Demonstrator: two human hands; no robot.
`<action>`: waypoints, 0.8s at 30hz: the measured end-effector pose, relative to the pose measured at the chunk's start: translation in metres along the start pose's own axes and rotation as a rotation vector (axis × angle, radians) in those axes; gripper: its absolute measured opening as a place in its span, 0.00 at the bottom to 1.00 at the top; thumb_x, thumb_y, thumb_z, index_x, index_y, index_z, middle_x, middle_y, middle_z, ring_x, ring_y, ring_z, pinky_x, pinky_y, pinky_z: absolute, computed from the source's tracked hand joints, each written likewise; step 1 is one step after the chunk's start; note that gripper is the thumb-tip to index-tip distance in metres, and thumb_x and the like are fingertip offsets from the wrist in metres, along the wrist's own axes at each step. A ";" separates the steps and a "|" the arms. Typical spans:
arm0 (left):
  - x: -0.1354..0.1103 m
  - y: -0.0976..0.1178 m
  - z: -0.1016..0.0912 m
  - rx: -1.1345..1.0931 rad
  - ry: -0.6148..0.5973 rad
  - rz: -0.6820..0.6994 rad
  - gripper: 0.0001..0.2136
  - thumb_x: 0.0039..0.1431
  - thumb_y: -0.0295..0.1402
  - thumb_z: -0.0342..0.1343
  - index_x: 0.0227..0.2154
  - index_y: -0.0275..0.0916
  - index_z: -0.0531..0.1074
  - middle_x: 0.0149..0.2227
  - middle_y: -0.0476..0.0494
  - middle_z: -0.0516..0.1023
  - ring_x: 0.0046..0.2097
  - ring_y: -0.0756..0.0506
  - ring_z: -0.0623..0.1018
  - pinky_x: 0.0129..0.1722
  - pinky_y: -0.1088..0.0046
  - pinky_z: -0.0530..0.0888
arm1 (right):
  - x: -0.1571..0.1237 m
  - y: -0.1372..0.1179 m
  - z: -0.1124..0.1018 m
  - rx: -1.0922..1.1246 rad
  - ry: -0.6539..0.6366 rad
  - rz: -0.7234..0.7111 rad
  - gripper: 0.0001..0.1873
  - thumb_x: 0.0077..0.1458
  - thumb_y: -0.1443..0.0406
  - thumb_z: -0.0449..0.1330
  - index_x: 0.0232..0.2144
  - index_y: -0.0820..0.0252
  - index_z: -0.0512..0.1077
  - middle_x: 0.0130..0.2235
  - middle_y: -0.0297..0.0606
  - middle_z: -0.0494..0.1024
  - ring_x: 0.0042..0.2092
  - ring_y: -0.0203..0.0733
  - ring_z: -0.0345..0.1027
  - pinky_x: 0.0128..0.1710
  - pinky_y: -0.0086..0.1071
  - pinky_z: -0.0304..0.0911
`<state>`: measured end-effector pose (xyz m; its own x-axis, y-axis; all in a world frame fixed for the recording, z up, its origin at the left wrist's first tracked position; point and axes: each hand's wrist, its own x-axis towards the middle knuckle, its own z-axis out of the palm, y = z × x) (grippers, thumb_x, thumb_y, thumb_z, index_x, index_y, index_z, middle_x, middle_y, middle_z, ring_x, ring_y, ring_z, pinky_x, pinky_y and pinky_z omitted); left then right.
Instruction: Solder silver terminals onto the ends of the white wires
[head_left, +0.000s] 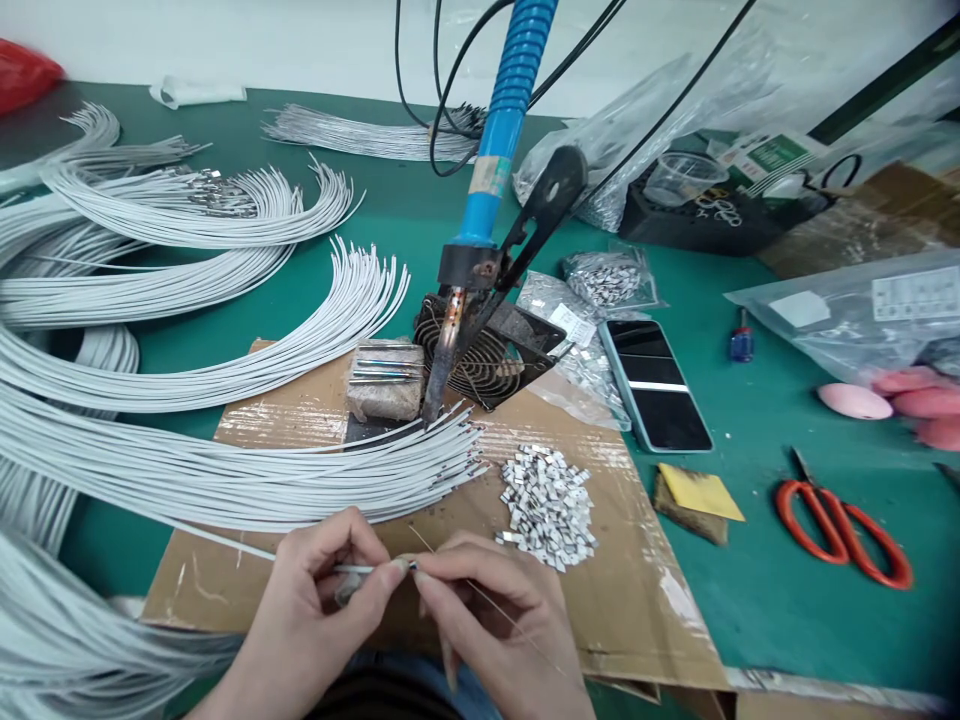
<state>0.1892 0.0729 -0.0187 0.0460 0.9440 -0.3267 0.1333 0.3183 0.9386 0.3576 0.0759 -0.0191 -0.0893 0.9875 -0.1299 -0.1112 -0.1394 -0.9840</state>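
Observation:
My left hand (330,590) is closed in a pinch on the end of one white cable (255,550). The cable's tip pokes out toward my right hand (487,610), whose thumb and forefinger are pressed together at a small shiny piece (412,566), mostly covered by the fingertips. A thin solder wire (517,628) runs through my right fingers, its short end sticking up past them. Right beyond my hands lies a bundle of white cables (300,480), and to its right a pile of small metal connectors (547,505) on the cardboard (630,600).
A blue-handled soldering iron (480,200) hangs tip down in a clamp above the cables. Behind its tip are a block with metal strips (386,378) and a fan (480,350). On the right lie a phone (656,385), a sponge (694,500) and red-handled scissors (844,530). Cable bundles (150,290) fill the left.

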 end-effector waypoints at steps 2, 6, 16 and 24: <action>0.000 0.000 0.000 -0.012 -0.002 -0.003 0.14 0.60 0.38 0.62 0.22 0.38 0.69 0.21 0.57 0.59 0.24 0.52 0.54 0.21 0.79 0.52 | 0.000 0.001 0.000 0.000 -0.002 -0.005 0.08 0.57 0.68 0.68 0.34 0.48 0.87 0.26 0.31 0.76 0.18 0.25 0.61 0.17 0.20 0.56; 0.001 0.008 0.001 -0.008 0.006 -0.027 0.14 0.59 0.38 0.61 0.22 0.38 0.69 0.21 0.56 0.61 0.25 0.52 0.56 0.21 0.78 0.52 | 0.000 0.001 0.000 0.003 -0.006 0.014 0.07 0.57 0.67 0.68 0.34 0.49 0.87 0.26 0.31 0.76 0.17 0.25 0.61 0.16 0.20 0.56; -0.004 0.017 0.013 0.126 0.183 0.066 0.13 0.59 0.37 0.59 0.20 0.38 0.71 0.20 0.54 0.67 0.23 0.52 0.62 0.23 0.76 0.56 | 0.000 -0.001 0.004 0.011 0.072 0.120 0.06 0.55 0.64 0.69 0.28 0.55 0.86 0.24 0.31 0.72 0.16 0.26 0.57 0.13 0.20 0.53; -0.013 0.004 0.019 -0.051 0.203 0.006 0.16 0.64 0.43 0.60 0.24 0.38 0.73 0.21 0.51 0.71 0.25 0.51 0.66 0.25 0.77 0.62 | -0.010 0.026 0.040 0.011 0.338 -0.152 0.09 0.60 0.68 0.65 0.27 0.56 0.81 0.23 0.29 0.71 0.19 0.28 0.56 0.17 0.24 0.48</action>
<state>0.2077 0.0604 -0.0124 -0.1547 0.9423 -0.2968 0.0830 0.3117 0.9465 0.3156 0.0591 -0.0380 0.2609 0.9652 -0.0171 -0.1085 0.0117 -0.9940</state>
